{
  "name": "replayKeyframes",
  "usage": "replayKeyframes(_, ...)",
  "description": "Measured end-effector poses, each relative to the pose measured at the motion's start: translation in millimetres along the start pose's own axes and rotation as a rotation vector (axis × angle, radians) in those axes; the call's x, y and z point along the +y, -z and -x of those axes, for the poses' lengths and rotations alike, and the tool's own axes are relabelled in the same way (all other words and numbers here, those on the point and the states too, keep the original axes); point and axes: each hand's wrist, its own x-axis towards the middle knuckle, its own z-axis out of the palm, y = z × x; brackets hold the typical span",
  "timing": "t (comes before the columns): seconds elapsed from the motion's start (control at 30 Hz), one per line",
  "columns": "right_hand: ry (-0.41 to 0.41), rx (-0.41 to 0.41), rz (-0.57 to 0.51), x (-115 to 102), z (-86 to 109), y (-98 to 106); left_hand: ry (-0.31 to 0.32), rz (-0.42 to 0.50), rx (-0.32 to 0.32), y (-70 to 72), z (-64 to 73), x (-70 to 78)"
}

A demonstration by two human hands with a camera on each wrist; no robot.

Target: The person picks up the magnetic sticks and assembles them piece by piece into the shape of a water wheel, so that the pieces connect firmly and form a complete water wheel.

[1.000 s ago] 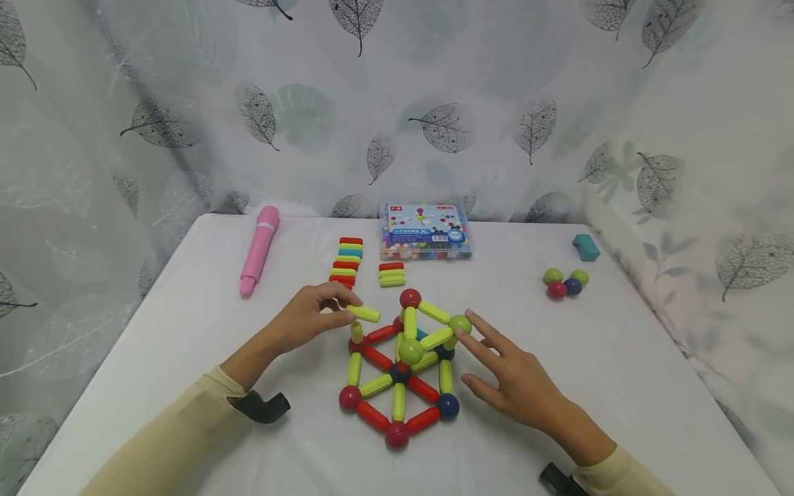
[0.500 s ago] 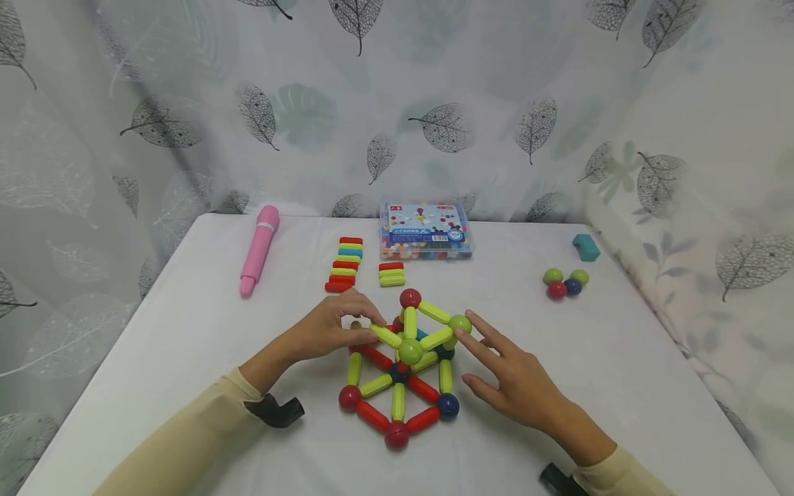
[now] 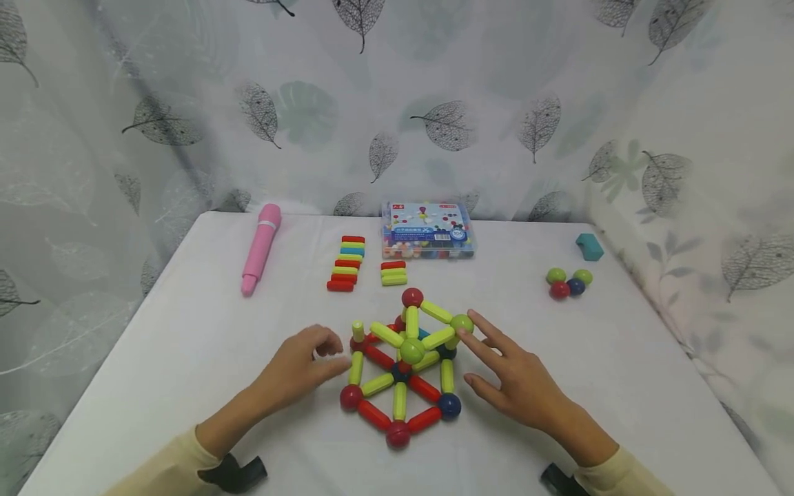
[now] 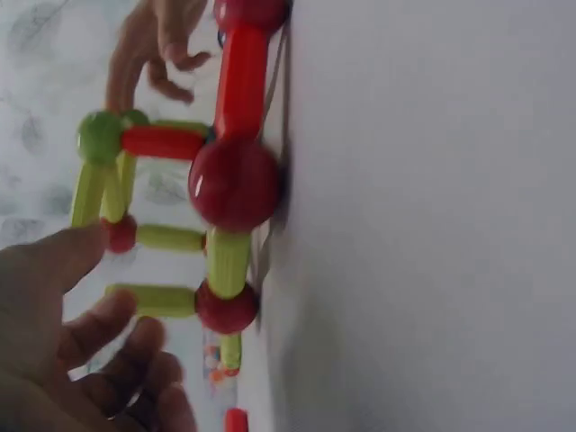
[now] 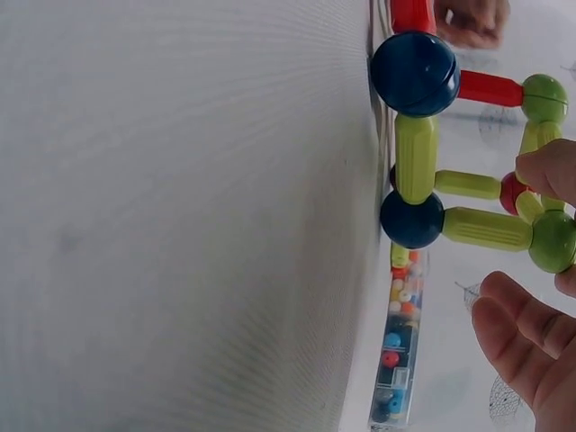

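Observation:
A frame of magnetic rods and balls stands on the table, with a spoked wheel of red and yellow-green rods [image 3: 400, 401] around a dark blue centre ball at its base. My left hand [image 3: 304, 365] is at its left side, holding nothing, thumb and loosely bent fingers apart. Close by, an upright yellow-green rod [image 3: 358, 331] rises from a red ball. Another rod [image 3: 386, 335] slants from the upper front green ball [image 3: 412, 351], its far end free. My right hand's [image 3: 517, 382] extended fingertips touch the upper right green ball [image 3: 462, 324] on either side, the thumb lower and apart.
Behind the frame lie a row of coloured rods [image 3: 346, 265] and a short stack of rods [image 3: 393, 273]. Further back is a clear box of beads [image 3: 428, 231]. A pink marker [image 3: 260, 250] lies left; several loose balls [image 3: 568, 282] and a teal piece [image 3: 589, 246] lie right.
My left hand carried the yellow-green rod right to the upper front green ball, let go, and drew back left and toward me. My right hand stayed at its ball.

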Motion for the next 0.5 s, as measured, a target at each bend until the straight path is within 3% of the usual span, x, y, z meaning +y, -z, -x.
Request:
replayKeyframes(0.13,-0.051,0.029,-0.078,5.2,4.3,0.4,-0.073,-0.106,-0.170,-8.9,12.3,0.2)
replayKeyframes(0.27,-0.161,0.003,-0.161,15.3,7.7,-3.1,-0.116,-0.158,-0.229,-12.3,14.3,2.9)
replayKeyframes(0.37,-0.216,-0.187,-0.148,21.0,4.2,-5.6,-0.111,-0.157,-0.242,-11.4,14.5,2.9)
replayKeyframes(0.5,-0.184,-0.475,-0.155,23.6,-4.7,-8.8,-0.093,-0.149,-0.251,-8.4,13.6,0.9)
